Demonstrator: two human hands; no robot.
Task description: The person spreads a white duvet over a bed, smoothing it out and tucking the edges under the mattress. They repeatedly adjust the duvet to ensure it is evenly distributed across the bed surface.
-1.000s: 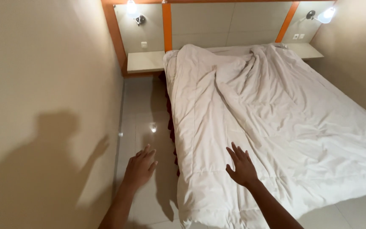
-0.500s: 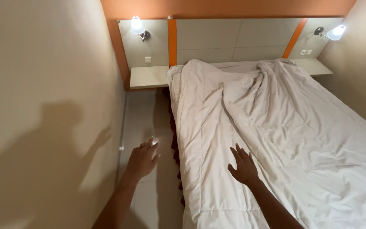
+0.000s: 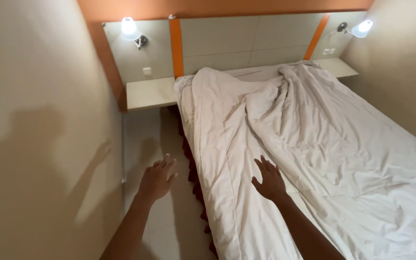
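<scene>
Rumpled white duvet [image 3: 314,144], perhaps bunched.

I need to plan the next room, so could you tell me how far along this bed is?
Done: the white duvet covers the mattress. In hand: the right hand hovers open over the duvet's near edge; the left hand is open above the floor, holding nothing. Left: the duvet is bunched and creased near the headboard, and no pillows show.

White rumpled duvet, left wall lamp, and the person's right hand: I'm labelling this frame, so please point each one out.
White rumpled duvet [image 3: 323,144]: head view, on its creased middle.
Left wall lamp [image 3: 128,26]: head view, on its lit shade.
Right hand [image 3: 268,180]: head view, on the back of the hand, over the duvet.
</scene>
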